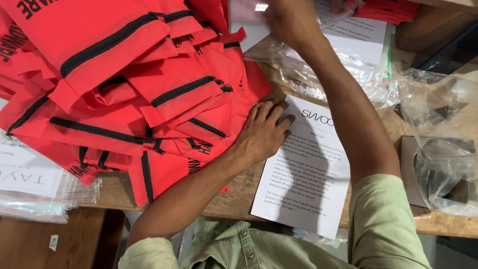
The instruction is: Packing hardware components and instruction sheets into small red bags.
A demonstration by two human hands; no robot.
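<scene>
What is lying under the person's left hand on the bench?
The left hand lies flat, palm on a red zip pouch at the pile's edge, fingers on a white printed sheet. The sheet lies on the wooden bench. Whatever the palm covers is hidden.

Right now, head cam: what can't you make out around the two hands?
- Right hand: motion-blurred at the top edge; grip and anything held unreadable.
- Left hand: lies flat across a red zip pouch and the printed sheet; what is under the palm is hidden.
- Clear plastic bags: glare and folds hide their contents.
- Pouch pile: overlapping and cut by the left and top edges, so uncountable.
</scene>
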